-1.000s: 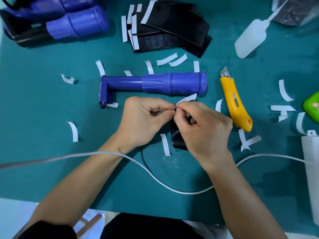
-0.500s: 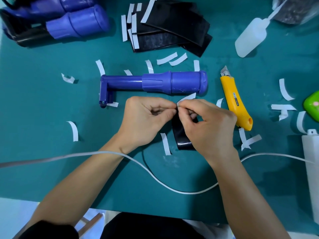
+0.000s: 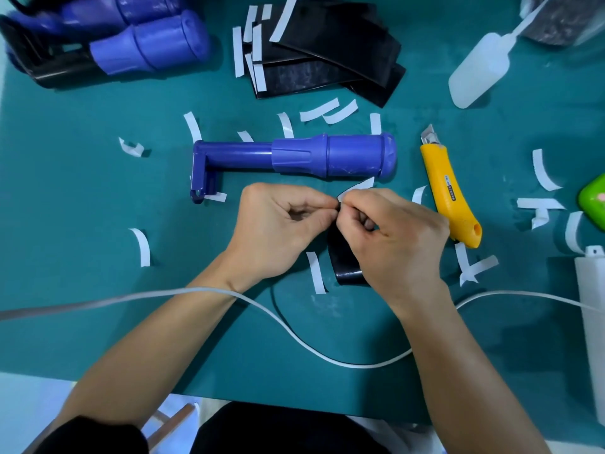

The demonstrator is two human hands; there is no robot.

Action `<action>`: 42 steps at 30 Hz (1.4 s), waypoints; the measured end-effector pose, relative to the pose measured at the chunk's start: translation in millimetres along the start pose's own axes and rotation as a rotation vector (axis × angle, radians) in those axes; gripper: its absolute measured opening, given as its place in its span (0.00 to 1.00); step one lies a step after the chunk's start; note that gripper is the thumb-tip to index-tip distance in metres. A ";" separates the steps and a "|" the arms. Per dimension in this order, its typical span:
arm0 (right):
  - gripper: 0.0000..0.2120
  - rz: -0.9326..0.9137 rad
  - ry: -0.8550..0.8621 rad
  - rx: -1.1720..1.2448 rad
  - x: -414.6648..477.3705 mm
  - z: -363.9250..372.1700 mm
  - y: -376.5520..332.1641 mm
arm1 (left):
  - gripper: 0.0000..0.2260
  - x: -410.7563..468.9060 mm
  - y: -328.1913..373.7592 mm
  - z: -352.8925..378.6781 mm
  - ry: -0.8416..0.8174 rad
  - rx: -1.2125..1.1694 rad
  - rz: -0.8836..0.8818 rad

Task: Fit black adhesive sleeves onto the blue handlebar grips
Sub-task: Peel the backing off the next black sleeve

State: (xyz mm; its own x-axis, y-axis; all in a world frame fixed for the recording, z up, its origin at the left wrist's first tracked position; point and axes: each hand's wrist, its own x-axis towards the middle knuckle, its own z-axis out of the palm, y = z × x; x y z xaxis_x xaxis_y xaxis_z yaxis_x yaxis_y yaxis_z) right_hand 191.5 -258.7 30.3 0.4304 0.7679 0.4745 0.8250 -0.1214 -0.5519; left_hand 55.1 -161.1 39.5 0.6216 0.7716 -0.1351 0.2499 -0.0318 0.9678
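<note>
A blue handlebar grip [image 3: 294, 157] lies sideways on the green mat [image 3: 82, 306], just beyond my hands. My left hand [image 3: 281, 231] pinches the top edge of a black adhesive sleeve [image 3: 345, 263], which hangs down below my fingers. My right hand [image 3: 393, 237] pinches the white backing strip [image 3: 358, 186] at the same edge; the strip's free end sticks up toward the grip. A stack of black sleeves [image 3: 327, 57] with white strips lies at the back. More blue grips [image 3: 140, 44], with black on them, lie at the back left.
A yellow utility knife [image 3: 450, 191] lies right of my hands. Several peeled white strips litter the mat. A white squeeze bottle [image 3: 481, 70] lies at the back right, a green object [image 3: 592, 201] and a white box [image 3: 592, 306] at the right edge. A white cable [image 3: 294, 335] crosses under my forearms.
My right hand has shifted slightly right and down, so more of the black sleeve shows beneath it. The left hand and the blue grip have stayed put.
</note>
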 end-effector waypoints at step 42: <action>0.08 0.485 -0.303 0.479 15.5 -10.3 7.8 | 0.15 4.8 -2.4 -0.7 -0.024 -0.015 -0.137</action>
State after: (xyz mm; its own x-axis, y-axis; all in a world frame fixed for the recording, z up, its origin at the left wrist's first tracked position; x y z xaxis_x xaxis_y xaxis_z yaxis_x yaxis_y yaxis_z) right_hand 208.4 -254.3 40.5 0.5288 0.8458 -0.0702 0.2880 -0.2566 -0.9226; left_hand 56.9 -156.8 36.7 0.5999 0.7526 -0.2715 0.3229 0.0826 0.9428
